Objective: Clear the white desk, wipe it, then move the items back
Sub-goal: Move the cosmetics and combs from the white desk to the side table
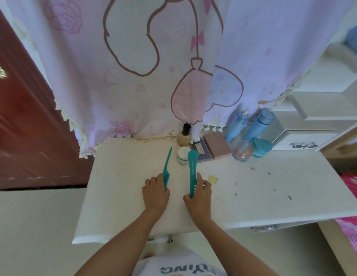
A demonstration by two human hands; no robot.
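My left hand (pixel 155 194) grips the tail comb (pixel 166 168), my right hand (pixel 199 196) the wide comb (pixel 193 166). I reckon I'm clearing both off the surface (pixel 124 186) before wiping.

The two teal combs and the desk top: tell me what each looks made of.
The tail comb in the left hand and the wide comb in the right hand: likely moulded plastic, uniform teal, slight sheen. The desk top: probably laminated or painted board, matt white, thin flat edge.

There are two teal combs (pixel 167 166) (pixel 193 168) at twelve o'clock; at one o'clock two blue bottles (pixel 236 126) (pixel 257 126), three small jars (pixel 182 156) (pixel 242 152) (pixel 261 148), two flat cases (pixel 201 153) (pixel 219 145), one beige bottle (pixel 183 138).
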